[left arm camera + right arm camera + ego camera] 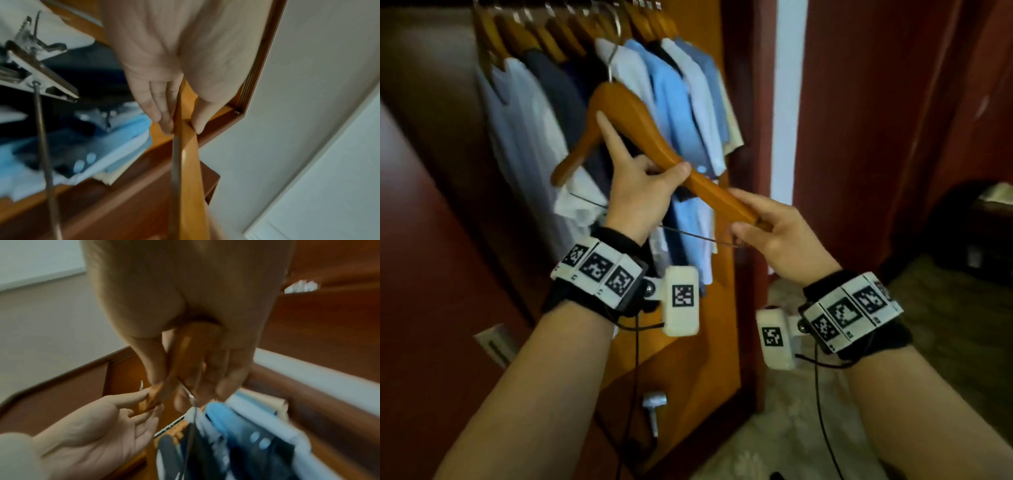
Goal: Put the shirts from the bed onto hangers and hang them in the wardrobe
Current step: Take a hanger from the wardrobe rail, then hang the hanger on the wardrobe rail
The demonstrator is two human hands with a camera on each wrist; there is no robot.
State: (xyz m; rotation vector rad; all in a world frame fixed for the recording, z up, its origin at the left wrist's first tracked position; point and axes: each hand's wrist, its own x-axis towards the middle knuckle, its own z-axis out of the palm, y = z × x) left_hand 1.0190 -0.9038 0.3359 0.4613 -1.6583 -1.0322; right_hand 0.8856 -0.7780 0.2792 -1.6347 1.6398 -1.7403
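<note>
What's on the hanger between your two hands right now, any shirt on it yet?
Nothing: in the head view the stretch of the wooden hanger between the left hand and the right hand is bare wood. The hung shirts are behind it.

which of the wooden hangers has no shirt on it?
The hanger held in both hands, left and right, in front of the wardrobe. It is bare and off the rail; the others hang up top, most carrying shirts.

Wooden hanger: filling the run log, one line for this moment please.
wooden hanger bare, off rail | left hand grips middle | right hand grips end | shirts hang behind
</note>
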